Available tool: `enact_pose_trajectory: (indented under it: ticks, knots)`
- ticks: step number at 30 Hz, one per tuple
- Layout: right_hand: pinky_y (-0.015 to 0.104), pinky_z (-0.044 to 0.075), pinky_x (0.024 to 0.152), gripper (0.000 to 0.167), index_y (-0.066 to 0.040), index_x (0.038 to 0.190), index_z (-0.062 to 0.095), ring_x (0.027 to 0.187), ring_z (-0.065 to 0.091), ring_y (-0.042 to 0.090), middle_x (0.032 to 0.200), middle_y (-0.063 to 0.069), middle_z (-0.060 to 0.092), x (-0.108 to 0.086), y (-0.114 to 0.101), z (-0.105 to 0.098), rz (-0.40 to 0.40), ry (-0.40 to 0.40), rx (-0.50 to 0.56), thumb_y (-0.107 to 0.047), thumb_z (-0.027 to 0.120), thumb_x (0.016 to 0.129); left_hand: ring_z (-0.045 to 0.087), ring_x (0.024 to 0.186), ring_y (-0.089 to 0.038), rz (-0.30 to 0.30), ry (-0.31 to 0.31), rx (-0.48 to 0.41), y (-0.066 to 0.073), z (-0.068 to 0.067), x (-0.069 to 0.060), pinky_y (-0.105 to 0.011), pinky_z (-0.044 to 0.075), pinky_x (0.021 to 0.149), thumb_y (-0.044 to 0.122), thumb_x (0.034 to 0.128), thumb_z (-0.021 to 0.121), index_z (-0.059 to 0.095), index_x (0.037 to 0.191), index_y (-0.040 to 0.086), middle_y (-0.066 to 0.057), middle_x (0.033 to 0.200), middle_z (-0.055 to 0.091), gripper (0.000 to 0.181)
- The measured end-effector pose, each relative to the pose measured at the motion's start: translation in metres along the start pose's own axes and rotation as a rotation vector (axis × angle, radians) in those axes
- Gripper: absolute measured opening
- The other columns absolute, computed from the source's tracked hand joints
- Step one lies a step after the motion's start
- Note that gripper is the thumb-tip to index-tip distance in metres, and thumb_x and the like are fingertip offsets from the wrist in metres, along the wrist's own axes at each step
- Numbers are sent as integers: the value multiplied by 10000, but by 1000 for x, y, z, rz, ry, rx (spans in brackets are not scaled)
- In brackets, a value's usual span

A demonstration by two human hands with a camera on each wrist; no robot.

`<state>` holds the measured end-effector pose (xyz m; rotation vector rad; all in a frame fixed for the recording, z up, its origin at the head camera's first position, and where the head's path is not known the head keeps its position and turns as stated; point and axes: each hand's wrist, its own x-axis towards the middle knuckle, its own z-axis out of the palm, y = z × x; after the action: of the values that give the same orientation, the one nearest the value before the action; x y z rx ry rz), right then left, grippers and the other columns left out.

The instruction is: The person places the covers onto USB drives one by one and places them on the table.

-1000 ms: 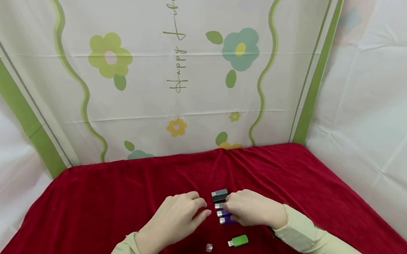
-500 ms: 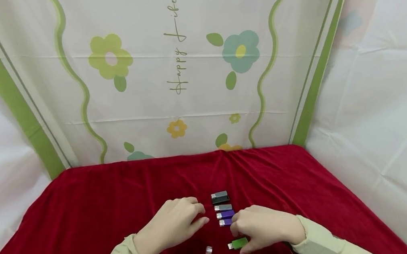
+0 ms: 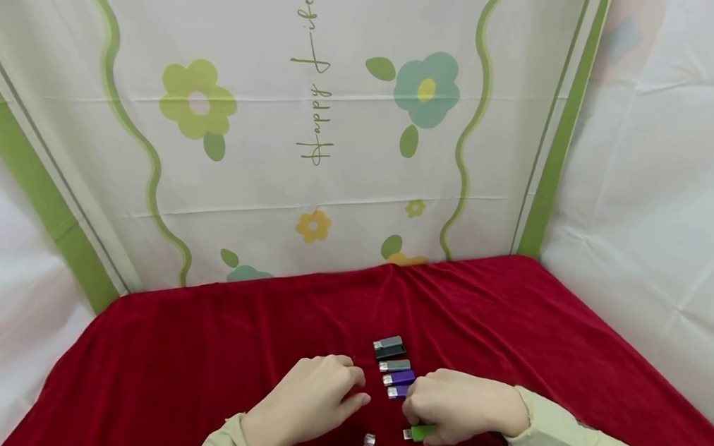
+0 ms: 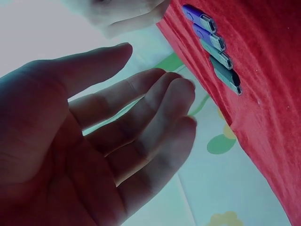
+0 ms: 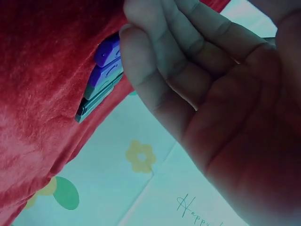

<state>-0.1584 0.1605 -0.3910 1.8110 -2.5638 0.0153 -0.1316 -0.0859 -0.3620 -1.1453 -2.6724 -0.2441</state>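
My right hand (image 3: 452,406) pinches a green USB flash drive (image 3: 421,433) by its right end, thumb on the near side. The drive's bare metal plug points left, and it lies on the red cloth. To its left lies a small clear cap (image 3: 369,441). My left hand (image 3: 312,402) is held over the cloth, fingers loosely bent; in the left wrist view its palm (image 4: 70,155) holds nothing. Beyond the green drive, a column of flash drives includes a purple drive (image 3: 399,378), a second purple drive (image 3: 397,392) partly behind my right fingers, and a grey drive (image 3: 395,365).
At the far end of the column lie a dark grey drive (image 3: 388,343) and a black piece (image 3: 390,352) side by side. The red cloth (image 3: 184,358) covers the table. A flower-printed curtain (image 3: 251,175) hangs behind, with white sheets at both sides.
My right hand has come back from the column of drives toward me, down to the green drive, and closed on its right end. My left hand has stayed almost still.
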Motion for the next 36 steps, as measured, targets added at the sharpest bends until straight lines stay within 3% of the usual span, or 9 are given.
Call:
enact_pose_trajectory:
  ticks: [7,16,20,27,36]
  knots:
    - [102,269,461,346,-259,583,492,519,276,-43,640,-185,352,-2,1,-5,-30,55,-73,-171,822,635,430,564,-15,-9,-107,-11,7,5,-1,-200,395,501,256,861,766,651,747,221,130,692,486,165]
    - [101,292,495,278,-230,647,535,555,333,-38,668,-179,373,-11,8,-24,38,96,-40,-127,793,660,402,527,-47,20,-85,107,18,11,-4,-204,367,469,239,790,815,585,678,208,106,652,416,257]
    - [116,293,500,273,-225,662,529,555,340,-23,678,-171,375,-15,12,-32,66,119,-54,-127,783,671,386,522,-31,34,-89,118,20,14,-5,-193,350,457,265,780,826,604,687,206,107,650,410,248]
    - [121,303,505,264,-226,676,534,557,349,-23,683,-170,374,-21,16,-40,92,141,-70,-126,778,679,431,520,-43,32,-38,134,15,21,-2,-205,379,462,298,765,842,638,682,214,114,641,429,236]
    - [124,306,500,248,-215,681,542,559,353,-22,685,-168,376,-22,18,-39,99,143,-44,-114,768,694,471,592,-1,52,-113,87,14,31,-3,-199,398,499,333,724,871,710,766,259,148,704,496,183]
